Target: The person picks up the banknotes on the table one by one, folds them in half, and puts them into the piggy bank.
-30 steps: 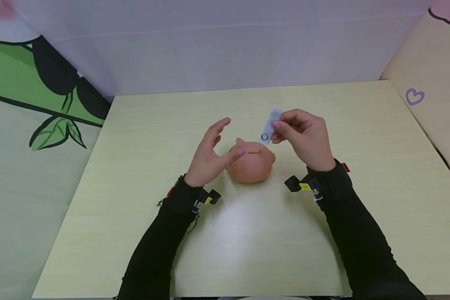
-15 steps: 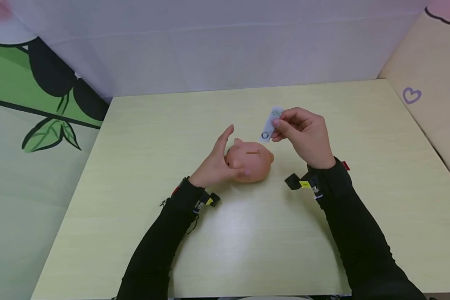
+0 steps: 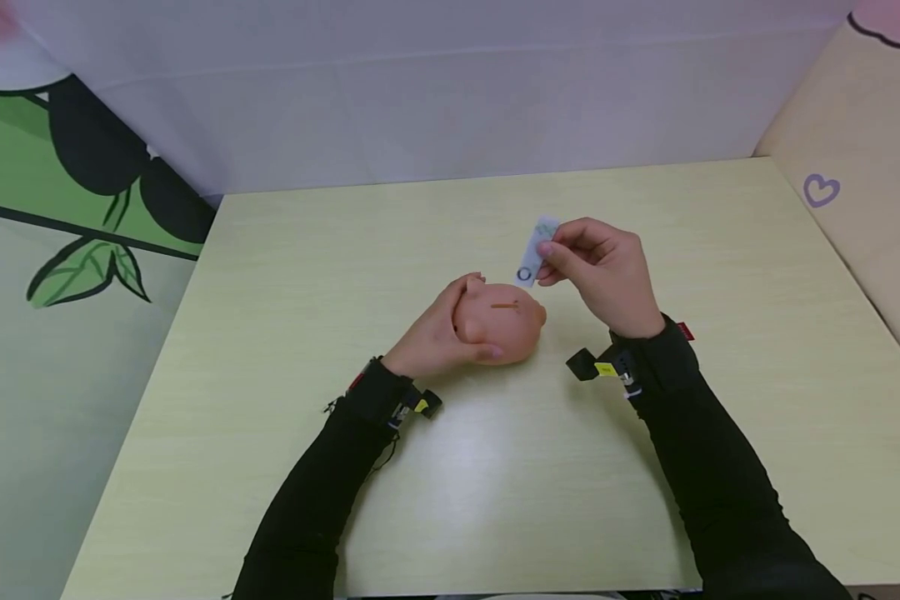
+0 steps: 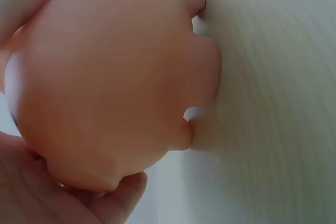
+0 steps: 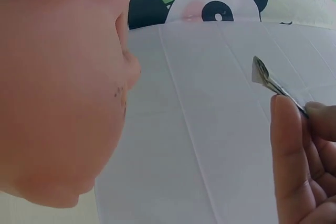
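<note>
A pink piggy bank (image 3: 512, 329) stands mid-table in the head view, its narrow slot facing up. My left hand (image 3: 431, 337) grips its left end, thumb on the near side and fingers at the far side. In the left wrist view, the rounded body of the piggy bank (image 4: 105, 77) fills much of the picture, its short feet toward the tabletop. My right hand (image 3: 607, 275) pinches a folded banknote (image 3: 529, 260) between thumb and fingers, just beyond and right of the piggy bank. The right wrist view shows the folds of the banknote (image 5: 269, 80) end-on.
Both hands work over a pale wooden table (image 3: 457, 500). A whitish cloth wall (image 3: 450, 108) rises behind its back edge. Printed panels with a leaf drawing (image 3: 86, 271) and a purple heart (image 3: 822, 191) flank the left and right sides.
My left hand has come down from above the piggy bank and now wraps its left end. The right hand still pinches the banknote in nearly the same place.
</note>
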`<state>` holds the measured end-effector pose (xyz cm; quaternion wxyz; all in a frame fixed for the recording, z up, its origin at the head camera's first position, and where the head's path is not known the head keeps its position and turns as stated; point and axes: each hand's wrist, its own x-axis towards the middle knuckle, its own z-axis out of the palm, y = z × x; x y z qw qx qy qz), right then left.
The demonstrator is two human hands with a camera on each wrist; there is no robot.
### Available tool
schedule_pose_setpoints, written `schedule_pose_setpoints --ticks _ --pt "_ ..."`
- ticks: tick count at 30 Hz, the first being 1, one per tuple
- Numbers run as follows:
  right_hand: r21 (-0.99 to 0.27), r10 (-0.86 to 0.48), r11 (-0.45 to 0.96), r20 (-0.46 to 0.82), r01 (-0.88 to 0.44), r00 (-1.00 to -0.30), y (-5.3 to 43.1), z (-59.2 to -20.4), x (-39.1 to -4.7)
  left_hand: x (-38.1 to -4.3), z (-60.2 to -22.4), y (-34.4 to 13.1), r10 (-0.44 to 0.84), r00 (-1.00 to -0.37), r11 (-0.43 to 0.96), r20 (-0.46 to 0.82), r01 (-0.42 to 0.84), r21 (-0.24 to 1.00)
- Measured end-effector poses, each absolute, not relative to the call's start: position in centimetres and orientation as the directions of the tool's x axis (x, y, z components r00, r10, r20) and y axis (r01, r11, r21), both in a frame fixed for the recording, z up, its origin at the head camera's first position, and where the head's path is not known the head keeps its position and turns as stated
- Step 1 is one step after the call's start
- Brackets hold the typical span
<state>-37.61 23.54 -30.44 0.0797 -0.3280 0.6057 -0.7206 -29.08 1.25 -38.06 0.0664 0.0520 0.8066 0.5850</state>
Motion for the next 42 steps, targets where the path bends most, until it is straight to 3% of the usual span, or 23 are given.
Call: schedule_pose_setpoints --ticks 6,22,30,42 --pt "-0.936 -0.511 -0.214 0.352 -0.281 -0.784 23.4 -30.5 -37.6 -29.1 -38.0 1.3 0.179 -0.984 0.306 -0.015 0.041 0.951" --pt "-0.952 -0.578 -0.091 0.289 -0.291 -0.763 23.4 -31.5 -38.4 -29.4 -38.1 1.6 0.212 -0.974 0.324 -0.084 -0.011 0.946" --pt "-0.893 -0.612 0.035 0.336 -0.450 -0.716 23.2 -32.8 -38.6 -28.8 -35.8 2.4 0.216 -0.968 0.293 -0.127 -0.059 0.954" --pt "-0.779 -0.614 0.069 0.459 -0.623 -0.642 23.4 -33.8 -38.1 -29.6 -38.2 2.0 0.209 -0.974 0.321 -0.087 -0.016 0.947"
